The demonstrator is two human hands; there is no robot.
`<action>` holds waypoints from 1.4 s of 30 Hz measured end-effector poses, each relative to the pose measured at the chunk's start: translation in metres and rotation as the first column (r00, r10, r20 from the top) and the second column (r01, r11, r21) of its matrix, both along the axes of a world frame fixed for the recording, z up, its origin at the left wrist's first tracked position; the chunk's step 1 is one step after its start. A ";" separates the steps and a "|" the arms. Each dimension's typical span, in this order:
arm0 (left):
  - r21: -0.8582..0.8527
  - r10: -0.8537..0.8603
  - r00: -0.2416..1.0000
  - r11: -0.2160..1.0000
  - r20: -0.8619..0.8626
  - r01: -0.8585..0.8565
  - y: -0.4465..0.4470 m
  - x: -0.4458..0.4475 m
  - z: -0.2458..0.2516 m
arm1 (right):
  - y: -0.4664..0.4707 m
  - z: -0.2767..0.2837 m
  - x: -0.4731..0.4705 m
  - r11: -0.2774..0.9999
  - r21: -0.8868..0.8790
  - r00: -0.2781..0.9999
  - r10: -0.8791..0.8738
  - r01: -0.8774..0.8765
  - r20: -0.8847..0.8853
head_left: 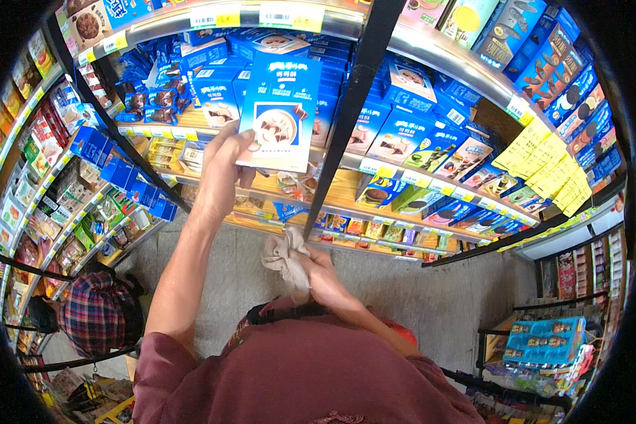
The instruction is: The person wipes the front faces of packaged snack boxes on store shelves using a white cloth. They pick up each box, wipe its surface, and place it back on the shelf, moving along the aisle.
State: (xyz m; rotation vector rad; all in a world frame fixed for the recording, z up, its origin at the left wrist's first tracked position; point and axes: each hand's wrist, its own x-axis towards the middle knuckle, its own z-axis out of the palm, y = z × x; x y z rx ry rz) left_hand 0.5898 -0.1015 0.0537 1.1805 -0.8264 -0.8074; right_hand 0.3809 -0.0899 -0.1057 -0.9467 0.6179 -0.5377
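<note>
My left hand [225, 167] grips a blue-and-white biscuit box [281, 114] by its lower left corner, thumb across the printed front. The box is held up before a shelf of similar blue cartons [215, 93], and its front faces me. Lower down, near my waist, my right hand [315, 270] is closed around a crumpled pale cloth [286, 257]. The cloth hangs in folds that hide some of the fingers. Blue-wrapped snack packs [159, 100] lie on the shelf to the left of the cartons.
A black shelf post [350, 106] rises right of the held box. Further right stand more biscuit boxes [397, 135] and hanging yellow paper tags [535, 153]. At the left, a person in a plaid shirt [98, 312] is beside the snack shelves. A blue tray [546, 339] sits at lower right.
</note>
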 end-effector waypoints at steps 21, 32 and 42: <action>0.077 0.051 0.947 0.994 0.316 -0.079 -0.138 0.015 0.063 | -0.076 -0.005 -0.042 0.993 0.100 0.993 0.049 -0.059 0.107; 0.040 0.022 0.906 0.998 0.423 -0.043 -0.155 -0.007 0.057 | -0.094 -0.008 -0.051 0.990 0.109 0.988 0.071 -0.086 0.135; -0.463 0.617 0.471 0.786 0.631 -0.409 -0.102 -0.050 0.033 | -0.112 -0.018 -0.060 0.996 0.086 0.998 0.004 -0.009 0.062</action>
